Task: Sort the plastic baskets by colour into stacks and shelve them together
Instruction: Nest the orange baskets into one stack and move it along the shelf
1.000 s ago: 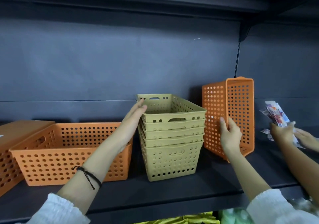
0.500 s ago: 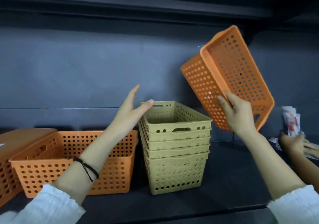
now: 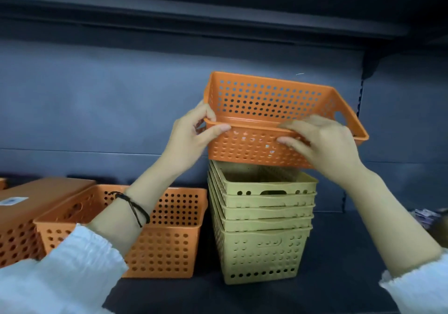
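1. Head-camera view: an orange perforated plastic basket [image 3: 278, 129] is held in the air directly above a stack of olive-yellow perforated plastic baskets [image 3: 263, 219]; whether its base touches the top of that stack cannot be told.
2. The held basket is kept open side up and tilted, with its near long wall facing the camera.
3. The left hand [image 3: 191, 137] is closed on the basket's left near corner, the thumb laid along the near rim and the fingers curled round the end wall.
4. The right hand [image 3: 322, 144] is closed on the near rim further right, with fingers hooked over the rim and the thumb pressed against the outer wall.
5. The olive-yellow stack, seemingly 5 nested baskets, stands on a dark shelf board [image 3: 339, 277].
6. Just left of the stack, a second orange perforated basket [image 3: 169, 236] stands upright on the same board.
7. Further left, an orange basket turned base up [image 3: 36, 197] is seen, bearing a small pale label.
8. A black cord bracelet [image 3: 132, 204] is worn on the left wrist, and white gathered sleeves [image 3: 60, 277] cover both forearms.
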